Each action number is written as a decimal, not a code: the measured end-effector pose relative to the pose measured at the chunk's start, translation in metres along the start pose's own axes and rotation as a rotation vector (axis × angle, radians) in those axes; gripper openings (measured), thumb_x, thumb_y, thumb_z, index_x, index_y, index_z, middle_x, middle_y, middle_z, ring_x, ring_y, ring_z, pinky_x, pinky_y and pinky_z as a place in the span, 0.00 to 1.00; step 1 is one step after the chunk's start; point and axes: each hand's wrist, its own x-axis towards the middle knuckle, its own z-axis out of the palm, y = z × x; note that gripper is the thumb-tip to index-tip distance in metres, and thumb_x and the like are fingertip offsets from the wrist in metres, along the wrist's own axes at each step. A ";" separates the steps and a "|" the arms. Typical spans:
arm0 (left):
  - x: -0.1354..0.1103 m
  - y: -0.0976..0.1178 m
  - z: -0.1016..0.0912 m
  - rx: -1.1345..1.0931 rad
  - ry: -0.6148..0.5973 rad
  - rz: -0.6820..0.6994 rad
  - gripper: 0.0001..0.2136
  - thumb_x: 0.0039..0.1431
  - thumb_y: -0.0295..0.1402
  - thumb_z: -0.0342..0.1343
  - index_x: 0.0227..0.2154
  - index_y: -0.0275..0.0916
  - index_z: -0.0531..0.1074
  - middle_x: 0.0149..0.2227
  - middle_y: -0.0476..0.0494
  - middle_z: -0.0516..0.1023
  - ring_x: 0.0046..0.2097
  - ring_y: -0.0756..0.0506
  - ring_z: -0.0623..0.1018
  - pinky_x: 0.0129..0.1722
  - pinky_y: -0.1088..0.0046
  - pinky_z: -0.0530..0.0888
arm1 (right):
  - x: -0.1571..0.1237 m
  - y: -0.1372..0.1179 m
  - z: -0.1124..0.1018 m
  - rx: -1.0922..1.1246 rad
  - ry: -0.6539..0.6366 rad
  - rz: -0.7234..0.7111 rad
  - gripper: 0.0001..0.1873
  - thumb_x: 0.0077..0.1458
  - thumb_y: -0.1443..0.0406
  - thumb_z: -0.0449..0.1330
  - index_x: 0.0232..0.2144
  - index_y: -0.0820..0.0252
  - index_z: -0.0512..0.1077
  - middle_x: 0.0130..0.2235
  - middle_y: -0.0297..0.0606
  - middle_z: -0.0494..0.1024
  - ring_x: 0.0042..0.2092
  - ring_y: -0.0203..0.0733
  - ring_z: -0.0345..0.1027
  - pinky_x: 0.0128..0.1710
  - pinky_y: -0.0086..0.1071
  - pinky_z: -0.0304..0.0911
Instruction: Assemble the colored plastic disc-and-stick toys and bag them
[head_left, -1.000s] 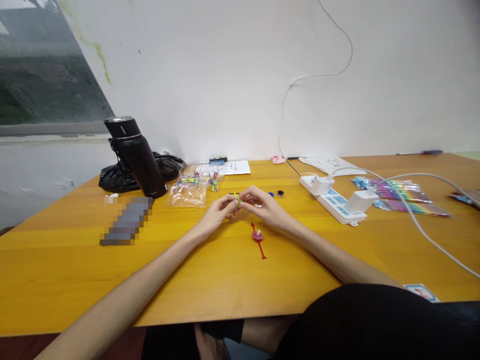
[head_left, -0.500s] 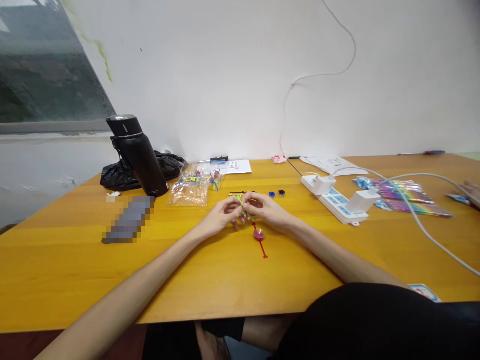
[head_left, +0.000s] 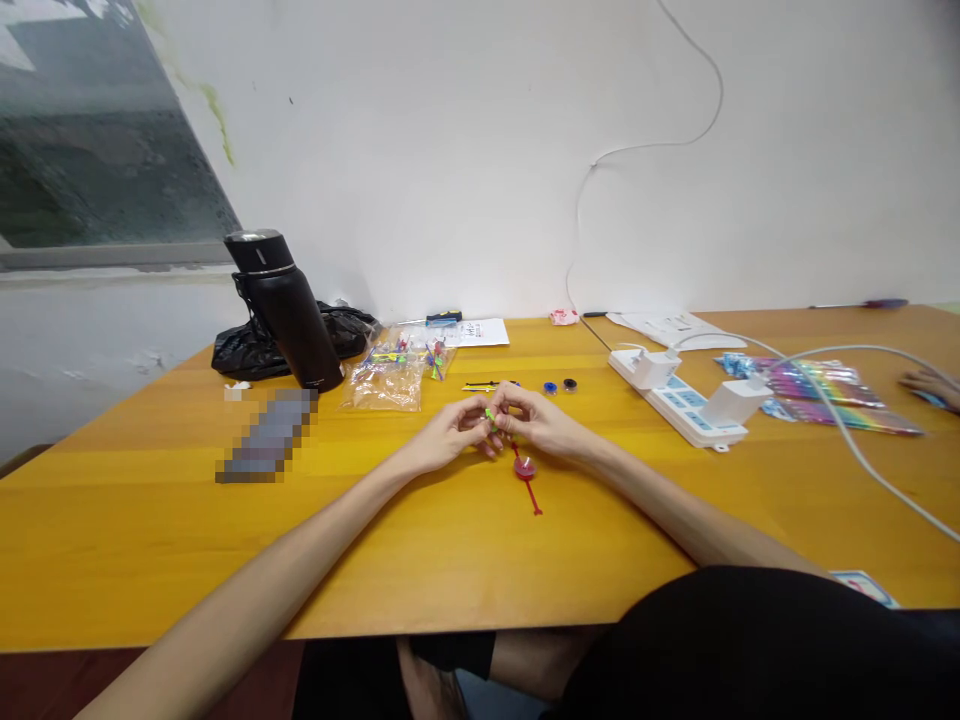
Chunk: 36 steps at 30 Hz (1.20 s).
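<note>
Standing here, I see the left hand [head_left: 452, 434] and right hand [head_left: 541, 423] together pinching a small bright-green plastic piece [head_left: 491, 419], just past the far end of a red arrow-shaped plastic stick with a round disc [head_left: 525, 469]. That stick lies on the yellow-brown wooden surface [head_left: 420, 560], slanting toward its near edge, far end closest to the right hand; the green piece's long axis I cannot tell.

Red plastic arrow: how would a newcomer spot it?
On the yellow-brown wooden table, look just below the right hand in view. There lies the red plastic arrow, a glossy red disc midway. Its colour and shaft separate it from the small blue disc and small black disc.
</note>
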 end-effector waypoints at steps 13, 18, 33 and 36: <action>-0.001 0.006 0.006 0.490 0.100 0.046 0.06 0.60 0.29 0.52 0.41 0.38 0.66 0.33 0.51 0.64 0.33 0.50 0.60 0.34 0.75 0.60 | 0.001 -0.008 0.003 -0.293 0.003 -0.145 0.14 0.69 0.55 0.51 0.34 0.56 0.67 0.38 0.38 0.68 0.43 0.45 0.60 0.47 0.41 0.60; -0.001 0.008 0.010 0.481 0.108 0.052 0.04 0.60 0.31 0.52 0.37 0.39 0.66 0.32 0.51 0.63 0.32 0.49 0.60 0.35 0.74 0.60 | 0.000 -0.005 0.006 -0.313 0.006 -0.109 0.17 0.69 0.52 0.50 0.34 0.57 0.65 0.37 0.38 0.67 0.42 0.45 0.60 0.46 0.40 0.60; 0.006 -0.007 -0.019 -0.010 0.276 -0.082 0.06 0.62 0.37 0.48 0.32 0.40 0.61 0.25 0.55 0.59 0.22 0.54 0.53 0.22 0.78 0.50 | 0.001 -0.013 0.015 -0.365 0.183 -0.059 0.10 0.69 0.58 0.53 0.43 0.57 0.70 0.38 0.38 0.76 0.39 0.42 0.68 0.42 0.34 0.62; 0.006 -0.006 -0.019 -0.059 0.251 -0.101 0.11 0.65 0.43 0.48 0.34 0.40 0.63 0.26 0.55 0.60 0.22 0.55 0.54 0.22 0.79 0.51 | 0.000 -0.012 0.010 -0.459 0.234 -0.106 0.09 0.69 0.62 0.53 0.42 0.57 0.72 0.41 0.41 0.76 0.43 0.44 0.69 0.45 0.36 0.62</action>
